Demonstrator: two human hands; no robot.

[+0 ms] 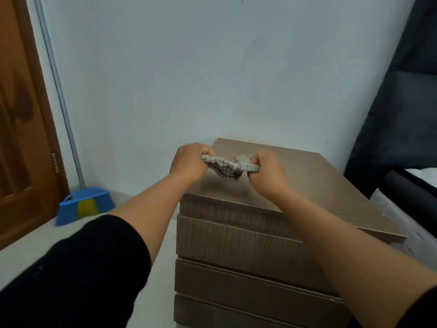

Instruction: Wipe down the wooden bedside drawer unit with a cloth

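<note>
The wooden bedside drawer unit (307, 185) stands in the middle, its top slab brown and its drawer fronts facing me. A small checked grey-and-white cloth (227, 168) hangs bunched just above the unit's near left top. My left hand (189, 164) grips the cloth's left end and my right hand (267, 174) grips its right end, so the cloth is stretched between them. Both forearms reach forward; a black sleeve covers my left upper arm.
A blue dustpan (85, 205) with a yellow patch sits on the floor at left, a grey metal handle (59, 95) rising from it beside a brown wooden door (21, 138). A dark headboard (402, 114) and white bedding (416, 209) border the unit's right side. A pale wall stands behind.
</note>
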